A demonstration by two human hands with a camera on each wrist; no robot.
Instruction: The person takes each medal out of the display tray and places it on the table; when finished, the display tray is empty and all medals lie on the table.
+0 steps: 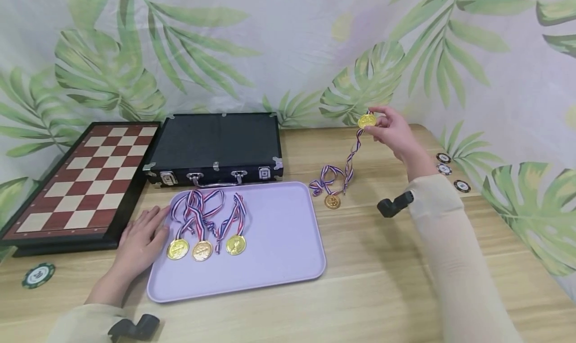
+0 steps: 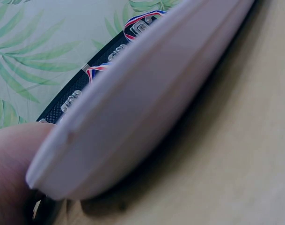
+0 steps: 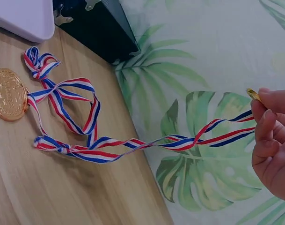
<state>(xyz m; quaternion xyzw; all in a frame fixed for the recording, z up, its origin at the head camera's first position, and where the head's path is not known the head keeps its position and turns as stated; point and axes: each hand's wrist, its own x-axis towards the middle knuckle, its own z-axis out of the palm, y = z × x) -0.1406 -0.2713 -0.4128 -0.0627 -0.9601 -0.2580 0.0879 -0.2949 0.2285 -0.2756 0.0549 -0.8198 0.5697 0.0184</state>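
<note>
My right hand (image 1: 392, 128) pinches a gold medal (image 1: 366, 121) above the table's far right; its red, white and blue ribbon (image 1: 352, 155) trails down to the wood. In the right wrist view the same ribbon (image 3: 133, 143) stretches from my fingers (image 3: 268, 136) to the table. A second gold medal (image 1: 332, 201) with ribbon lies on the table beside the lilac tray (image 1: 288, 263). Three gold medals (image 1: 202, 250) with ribbons lie on the tray's left half. My left hand (image 1: 143, 238) rests flat at the tray's left edge, and the tray's rim (image 2: 147, 98) fills the left wrist view.
A black case (image 1: 216, 145) with metal clasps lies behind the tray, and a chessboard (image 1: 85, 178) lies to its left. Poker chips sit at the right table edge (image 1: 461, 185) and front left (image 1: 38, 275). A leaf-print cloth hangs behind.
</note>
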